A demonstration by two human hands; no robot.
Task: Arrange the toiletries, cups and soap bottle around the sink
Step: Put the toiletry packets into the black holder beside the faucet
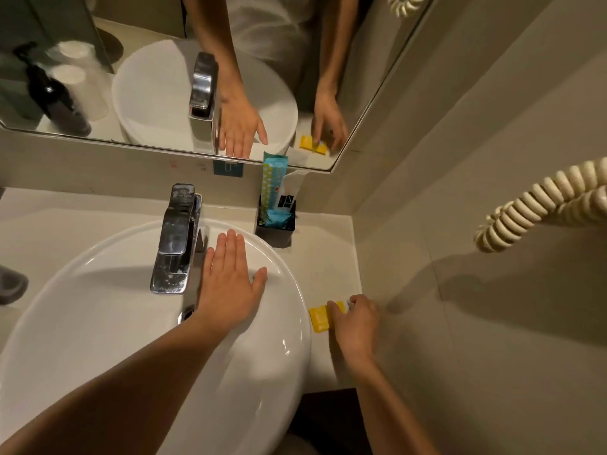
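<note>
- Step in hand, prob.: placing a small toiletry. Right hand [356, 320] was at the yellow packet [319, 320] on the bench [328, 267], just right of the sink [98, 323], by its front-right rim.
- Right grip clamped on the packet, fingers curled over its end away from the sink.
- Left hand [230, 280] lay flat on the sink's back-right rim; grip apart, holding nothing.
- Packet lay flat, long axis approx. from the sink outward, slightly skewed; outer end hidden.
- Next, prob.: square it up or carry it to the black holder [274, 233] behind the sink's right side; needs a firm pinch and a small lift.

Narrow counter [331, 267] between sink [289, 349] and wall [460, 257]
</note>
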